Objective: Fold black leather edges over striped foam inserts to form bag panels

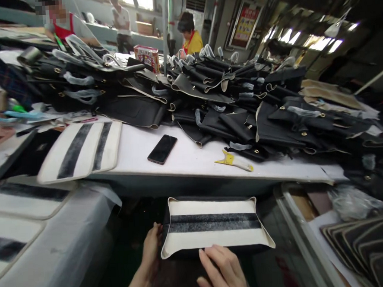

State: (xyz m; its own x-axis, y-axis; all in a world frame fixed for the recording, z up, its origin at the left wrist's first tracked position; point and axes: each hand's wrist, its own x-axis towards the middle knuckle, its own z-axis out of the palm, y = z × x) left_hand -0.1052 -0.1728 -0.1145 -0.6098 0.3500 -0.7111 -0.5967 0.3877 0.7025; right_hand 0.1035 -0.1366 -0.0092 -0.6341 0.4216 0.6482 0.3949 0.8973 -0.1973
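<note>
In front of me is a black bag piece [213, 239], its pale inner face turned up. A black strip runs along its middle, and its corners curl upward. My left hand [150, 250] grips its left side, the fingers partly hidden behind that edge. At the near edge, my right hand [223, 269] rests its fingertips against the rim, fingers stretched and thumb apart. What supports the piece from below is hidden by the hands and shadow.
A white table [130, 151] bears a phone [162, 149], a yellow-ended tool [233, 160] and striped pale panels [78, 150]. Black bags [209, 116] are heaped behind. More panels [22, 197] lie left; dark stacked pieces [363, 245] lie right. Several people work beyond.
</note>
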